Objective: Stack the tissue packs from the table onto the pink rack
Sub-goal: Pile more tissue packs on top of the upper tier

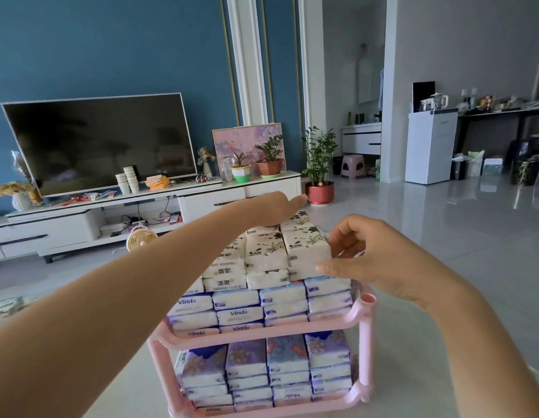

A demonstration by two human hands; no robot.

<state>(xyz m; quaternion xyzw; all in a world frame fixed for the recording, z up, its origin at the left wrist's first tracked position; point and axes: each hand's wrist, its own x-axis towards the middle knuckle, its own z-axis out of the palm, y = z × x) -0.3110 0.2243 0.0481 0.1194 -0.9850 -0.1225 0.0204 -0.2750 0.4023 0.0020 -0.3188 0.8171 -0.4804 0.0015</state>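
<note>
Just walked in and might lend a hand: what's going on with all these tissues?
A person is loading tissue packs onto a pink rack. Both shelves are full, and white packs are piled on top. The right hand pinches the end of the near-right leaf-print pack, while the left hand reaches flat over the far packs.

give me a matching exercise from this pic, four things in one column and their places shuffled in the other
1. left hand
2. right hand
3. Vinda packs
4. purple patterned packs

A. lower shelf of the pink rack
B. holding the leaf-print pack at the right end of the top pile
C. upper shelf, beneath the top pile
D. reaching flat over the far side of the top pile

Pairs: 1-D, 2-B, 3-C, 4-A
</note>
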